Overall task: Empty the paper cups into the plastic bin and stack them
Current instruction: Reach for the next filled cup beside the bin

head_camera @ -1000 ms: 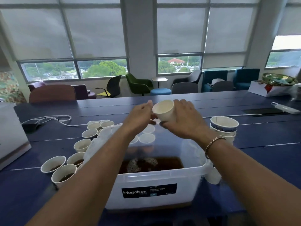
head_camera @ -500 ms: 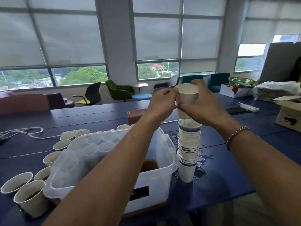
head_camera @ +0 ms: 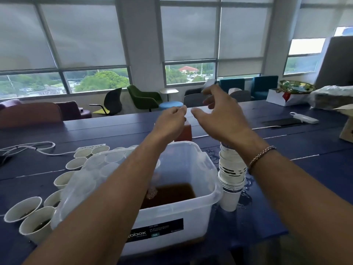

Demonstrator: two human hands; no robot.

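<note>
Left hand (head_camera: 170, 121): raised over the far end of the bin, fingers loosely bent, grip slack with nothing in it.
Right hand (head_camera: 219, 119): raised just beside the left at its 3 o'clock, apart from it; fingers spread and the grip wide with nothing in it. A chain bracelet (head_camera: 261, 155) sits on the wrist.
Plastic bin (head_camera: 211, 169): clear and lidless, on the bench directly below both forearms, with a dark label on its near wall.
Brown liquid (head_camera: 172, 192): pooled in the bin's bottom, with some foam at its 9 o'clock edge.
Stack of paper cups (head_camera: 232, 176): nested upright on the bench at the bin's 3 o'clock, just beside its wall. The right forearm hides its top, and neither hand touches it.
Unemptied cups (head_camera: 23, 208): upright and standing singly in a loose group from the bin's 7 o'clock round to its 11 o'clock. The nearest ones show dark liquid inside. More show blurred through the bin's wall.
Bench (head_camera: 305, 178): dark blue boards, with drops and a wet patch (head_camera: 246, 197) around the foot of the stack.
Power strip (head_camera: 89, 148): white, at the bin's 11 o'clock, touching the farthest cups, with a white cable (head_camera: 28, 147) looping off toward 9 o'clock.
Reddish block (head_camera: 186, 131): at the bin's 12 o'clock, partly hidden behind the left hand.
</note>
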